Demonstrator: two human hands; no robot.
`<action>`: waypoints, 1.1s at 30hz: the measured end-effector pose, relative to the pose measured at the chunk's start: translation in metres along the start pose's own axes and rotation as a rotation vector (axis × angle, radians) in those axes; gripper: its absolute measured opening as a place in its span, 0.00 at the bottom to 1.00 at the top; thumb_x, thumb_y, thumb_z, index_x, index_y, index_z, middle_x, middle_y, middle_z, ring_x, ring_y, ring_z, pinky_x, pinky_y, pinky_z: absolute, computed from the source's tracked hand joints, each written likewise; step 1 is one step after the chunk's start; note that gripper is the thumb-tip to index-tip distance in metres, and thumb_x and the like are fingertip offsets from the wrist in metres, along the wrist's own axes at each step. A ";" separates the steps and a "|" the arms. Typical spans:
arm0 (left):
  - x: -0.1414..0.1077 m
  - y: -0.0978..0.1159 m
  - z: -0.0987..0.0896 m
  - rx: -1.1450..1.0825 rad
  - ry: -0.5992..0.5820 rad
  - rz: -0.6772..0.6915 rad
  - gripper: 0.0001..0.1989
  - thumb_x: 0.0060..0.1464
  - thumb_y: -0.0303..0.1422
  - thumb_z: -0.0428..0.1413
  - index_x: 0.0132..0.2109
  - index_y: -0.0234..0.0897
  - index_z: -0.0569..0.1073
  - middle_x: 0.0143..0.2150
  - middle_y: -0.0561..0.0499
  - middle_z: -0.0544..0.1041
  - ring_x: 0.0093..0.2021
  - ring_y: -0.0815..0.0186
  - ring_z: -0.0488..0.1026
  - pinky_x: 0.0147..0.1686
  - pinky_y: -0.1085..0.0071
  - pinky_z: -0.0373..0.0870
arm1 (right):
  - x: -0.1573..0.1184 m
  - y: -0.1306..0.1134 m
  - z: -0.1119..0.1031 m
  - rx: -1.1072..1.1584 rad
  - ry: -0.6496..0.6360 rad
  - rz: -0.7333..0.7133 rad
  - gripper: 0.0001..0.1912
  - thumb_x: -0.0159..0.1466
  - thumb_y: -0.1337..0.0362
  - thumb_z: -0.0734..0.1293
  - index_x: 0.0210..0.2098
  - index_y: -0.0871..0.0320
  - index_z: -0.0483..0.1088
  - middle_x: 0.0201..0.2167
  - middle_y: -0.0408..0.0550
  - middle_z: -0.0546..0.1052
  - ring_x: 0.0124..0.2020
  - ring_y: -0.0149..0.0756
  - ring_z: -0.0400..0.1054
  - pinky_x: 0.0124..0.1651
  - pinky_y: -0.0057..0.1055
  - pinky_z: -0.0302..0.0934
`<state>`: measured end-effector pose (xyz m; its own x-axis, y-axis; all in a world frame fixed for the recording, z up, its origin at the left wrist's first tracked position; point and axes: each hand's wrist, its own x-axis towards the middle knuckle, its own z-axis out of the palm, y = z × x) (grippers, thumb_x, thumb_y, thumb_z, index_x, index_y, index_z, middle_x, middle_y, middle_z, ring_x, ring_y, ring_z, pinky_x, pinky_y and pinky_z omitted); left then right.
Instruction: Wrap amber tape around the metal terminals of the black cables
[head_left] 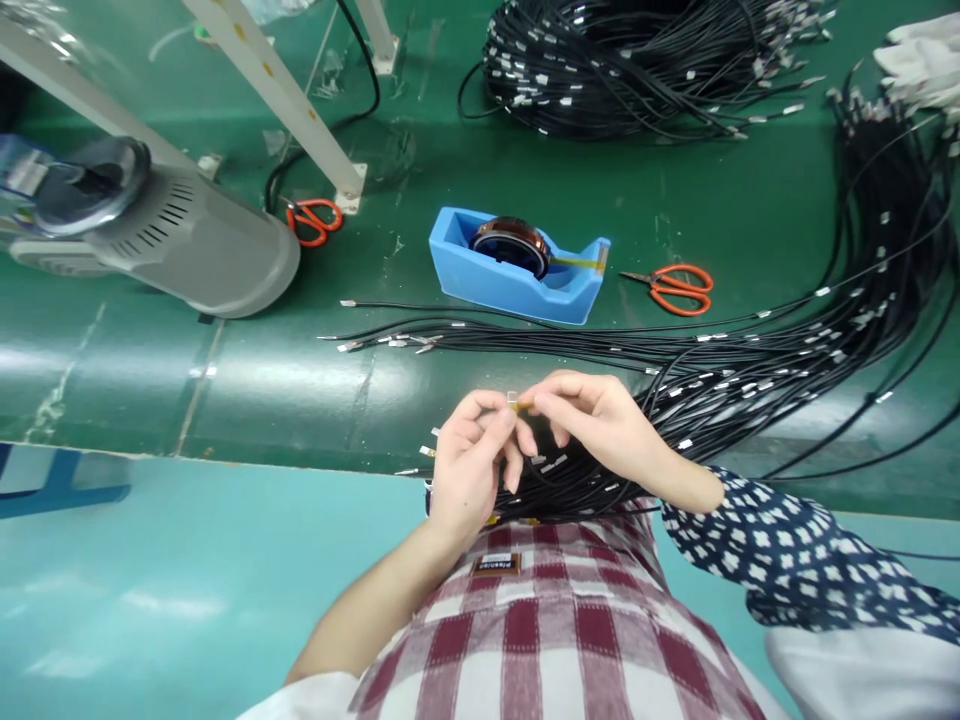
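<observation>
Close together at the table's front edge, both hands pinch a small piece. My left hand [472, 455] has its thumb and forefinger closed on a small silvery cable end [512, 398]. Fingertips of my right hand [592, 415] are pressed on a short amber strip of tape [523, 407] beside that cable end. Black cables with white labels [555, 490] lie under the hands and against the checked apron. Beyond the hands, more black cables [525, 338] stretch across the green table. A blue tape dispenser [517, 287] holds a roll of amber tape [510, 247].
Orange-handled scissors [680, 290] lie right of the dispenser, and a second pair [315, 222] lies near a white metal post [285, 100]. A grey machine [202, 240] stands at left. Coiled black cables [600, 70] are at the back, white gloves [922, 65] at far right.
</observation>
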<state>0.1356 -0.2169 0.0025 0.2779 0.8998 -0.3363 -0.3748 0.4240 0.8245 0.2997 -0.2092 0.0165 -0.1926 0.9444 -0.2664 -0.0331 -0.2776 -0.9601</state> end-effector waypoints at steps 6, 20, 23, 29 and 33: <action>0.000 0.000 0.000 0.002 0.002 0.012 0.10 0.59 0.37 0.58 0.39 0.38 0.65 0.24 0.55 0.76 0.11 0.76 0.63 0.10 0.82 0.54 | 0.000 0.002 0.001 -0.051 0.037 -0.047 0.17 0.62 0.52 0.68 0.40 0.60 0.75 0.38 0.49 0.76 0.22 0.24 0.63 0.24 0.24 0.61; -0.002 -0.002 0.003 -0.010 0.028 -0.008 0.11 0.58 0.38 0.59 0.36 0.34 0.68 0.23 0.54 0.75 0.12 0.81 0.56 0.13 0.83 0.47 | 0.004 0.004 0.006 0.030 0.042 -0.041 0.13 0.57 0.57 0.73 0.29 0.61 0.76 0.28 0.45 0.73 0.25 0.28 0.65 0.25 0.26 0.59; -0.001 0.001 -0.001 -0.013 -0.019 -0.081 0.14 0.54 0.37 0.63 0.39 0.36 0.67 0.24 0.54 0.77 0.12 0.79 0.61 0.13 0.82 0.52 | 0.003 0.005 0.005 0.003 0.060 -0.045 0.12 0.57 0.57 0.73 0.29 0.61 0.77 0.27 0.45 0.73 0.24 0.27 0.64 0.25 0.26 0.59; 0.000 0.000 -0.004 -0.021 0.025 -0.182 0.16 0.46 0.33 0.67 0.29 0.34 0.66 0.23 0.53 0.77 0.12 0.76 0.66 0.11 0.81 0.55 | 0.000 0.004 0.006 -0.007 0.057 -0.048 0.11 0.58 0.58 0.72 0.30 0.61 0.77 0.29 0.46 0.74 0.23 0.26 0.64 0.24 0.25 0.60; -0.001 -0.001 -0.001 -0.078 0.061 -0.175 0.16 0.44 0.34 0.68 0.27 0.33 0.68 0.23 0.52 0.78 0.12 0.75 0.67 0.12 0.81 0.57 | 0.000 0.001 0.009 0.045 0.044 -0.001 0.12 0.56 0.56 0.73 0.29 0.61 0.77 0.29 0.47 0.76 0.24 0.28 0.67 0.27 0.26 0.64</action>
<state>0.1355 -0.2179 0.0012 0.2921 0.8151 -0.5003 -0.3935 0.5792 0.7139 0.2905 -0.2110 0.0163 -0.1494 0.9512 -0.2699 -0.0774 -0.2834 -0.9559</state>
